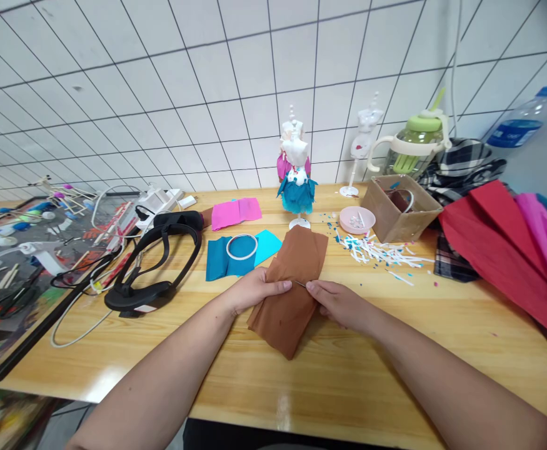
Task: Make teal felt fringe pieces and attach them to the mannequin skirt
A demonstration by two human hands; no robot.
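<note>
A folded brown sheet (296, 312), cloth or crepe paper, lies tilted above the wooden table in front of me. My left hand (259, 289) grips its left edge, thumb on top and the other fingers hidden beneath. From the right, my right hand (336, 301) pinches a thin metallic tool (300, 284) whose tip reaches the middle of the sheet; its exact kind is too small to tell. Just beyond the sheet stands a small white mannequin (296, 153) in a teal skirt (297, 195). A white hoop (242, 247) rests on folded teal material (217, 257) to the left.
Black headgear (154, 300), a cable and a cluttered tray (10, 356) occupy the left. Pink material (236, 213) lies at the back. On the right are paper scraps (376, 250), a pink dish (357, 220), a cardboard box (390, 215), a jug (414, 144) and red material (489, 237).
</note>
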